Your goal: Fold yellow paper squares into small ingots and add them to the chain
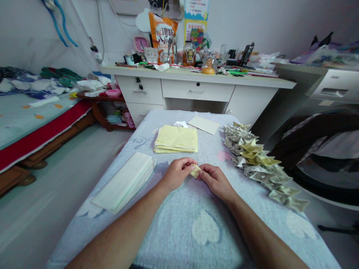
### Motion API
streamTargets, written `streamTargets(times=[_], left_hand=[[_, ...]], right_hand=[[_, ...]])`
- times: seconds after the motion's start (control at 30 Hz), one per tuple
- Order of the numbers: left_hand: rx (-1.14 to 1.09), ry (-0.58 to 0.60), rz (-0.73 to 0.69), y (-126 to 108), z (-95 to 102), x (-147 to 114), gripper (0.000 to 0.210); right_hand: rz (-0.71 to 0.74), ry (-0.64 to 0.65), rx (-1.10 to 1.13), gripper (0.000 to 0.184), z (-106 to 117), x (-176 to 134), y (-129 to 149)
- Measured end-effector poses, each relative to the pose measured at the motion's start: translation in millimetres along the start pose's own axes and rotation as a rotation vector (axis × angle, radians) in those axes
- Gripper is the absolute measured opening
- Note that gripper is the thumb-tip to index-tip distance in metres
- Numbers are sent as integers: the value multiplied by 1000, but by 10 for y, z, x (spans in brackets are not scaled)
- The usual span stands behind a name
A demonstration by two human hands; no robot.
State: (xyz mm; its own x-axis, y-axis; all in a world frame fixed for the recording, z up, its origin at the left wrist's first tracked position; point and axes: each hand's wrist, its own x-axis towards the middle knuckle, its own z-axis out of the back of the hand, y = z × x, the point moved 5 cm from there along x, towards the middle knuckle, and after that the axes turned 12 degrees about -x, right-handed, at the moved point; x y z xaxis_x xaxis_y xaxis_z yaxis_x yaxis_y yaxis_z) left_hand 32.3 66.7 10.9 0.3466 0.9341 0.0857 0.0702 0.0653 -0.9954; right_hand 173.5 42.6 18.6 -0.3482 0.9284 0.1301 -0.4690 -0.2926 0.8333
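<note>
Between my two hands is a small folded piece of yellow paper, just above the cloth-covered table. My left hand pinches its left side with thumb and fingers. On the opposite side, my right hand grips the paper's right corner. Beyond my hands lies a stack of yellow paper sheets. A pile of long pale paper strips rests to the left, at an angle. Rows of pointed folded paper pieces, grey and yellow, run along the right side of the table.
The table wears a blue patterned cloth. A pale card and crumpled white paper lie near its far end. Behind stands a white desk crowded with jars and packets. A bed is at left, a washing machine at right.
</note>
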Motion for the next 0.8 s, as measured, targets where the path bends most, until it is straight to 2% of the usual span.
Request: streamTargets(times=[0.2,0.33,0.43,0.57,0.67,0.8], left_hand=[[24,13,-1,-4,-19,-1,21],[15,42,39,-15,-30,-6,20],[-66,70,61,-21,-42,-11,19],[-211,40,91,-15,-42,-8,21],[-300,41,140,19,-65,-3,25],[-315,55,150,54,-88,0,23]], right_hand=[[-17,-35,-127,38,13,-16,-9],[-50,-35,-137,37,6,-25,-63],[-41,-43,-113,37,4,-17,-70],[-25,-94,-32,25,4,5,-39],[-15,-98,34,23,-21,17,-12],[-15,-99,131,21,-45,22,-13]])
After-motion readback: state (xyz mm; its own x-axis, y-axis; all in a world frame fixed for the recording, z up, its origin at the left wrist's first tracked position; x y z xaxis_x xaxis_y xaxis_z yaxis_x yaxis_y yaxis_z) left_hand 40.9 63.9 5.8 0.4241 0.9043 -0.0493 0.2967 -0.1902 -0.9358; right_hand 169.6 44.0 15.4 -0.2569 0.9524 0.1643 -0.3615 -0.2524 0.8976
